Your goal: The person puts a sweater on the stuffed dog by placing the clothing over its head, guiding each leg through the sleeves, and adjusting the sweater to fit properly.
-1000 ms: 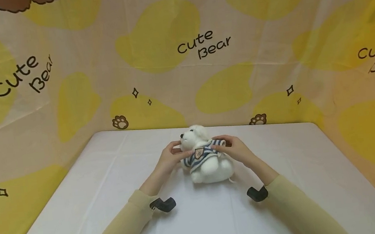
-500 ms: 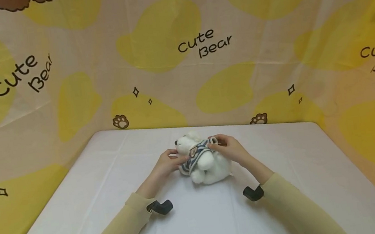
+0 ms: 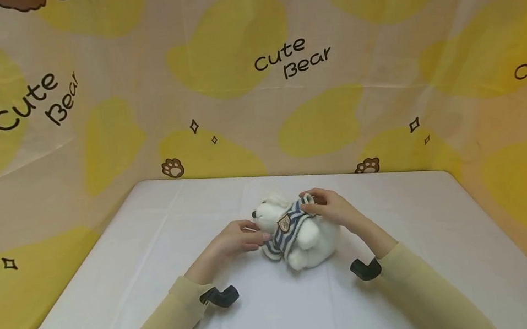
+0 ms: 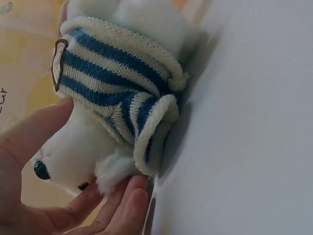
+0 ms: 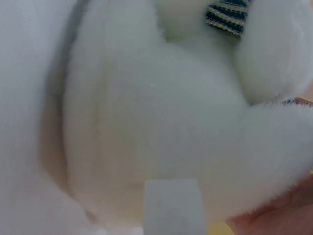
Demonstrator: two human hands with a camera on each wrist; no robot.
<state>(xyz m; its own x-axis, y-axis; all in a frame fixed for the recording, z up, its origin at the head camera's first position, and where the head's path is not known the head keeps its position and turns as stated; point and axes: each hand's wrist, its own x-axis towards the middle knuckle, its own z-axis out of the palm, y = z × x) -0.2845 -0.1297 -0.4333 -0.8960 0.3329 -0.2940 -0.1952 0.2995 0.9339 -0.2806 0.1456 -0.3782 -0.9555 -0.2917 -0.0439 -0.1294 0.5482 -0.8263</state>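
A white plush bear point(image 3: 325, 242) in a blue-and-white striped knit sweater point(image 3: 296, 228) leans on the white table, its head tipped to the left. My left hand point(image 3: 235, 239) holds it at the head end. The left wrist view shows the thumb point(image 4: 44, 125) at the sweater's neckline and the fingers curled beneath the head point(image 4: 78, 152), by the ear. At the bear's upper side, my right hand point(image 3: 336, 207) grips the raised sleeve between thumb and fingers. White fur point(image 5: 161, 117) fills most of the right wrist view, with part of the hand point(image 5: 288, 210) at lower right.
The white-covered table point(image 3: 283, 317) runs back to a yellow-and-cream cloth wall point(image 3: 220, 103) printed with "Cute Bear". Black wrist mounts point(image 3: 222, 296) stick out from both sleeve cuffs, low over the table.
The bear has tipped further over to the left, its head lower than before. My left hand has come down and nearer with the head; my right hand has kept its grip on the sleeve.
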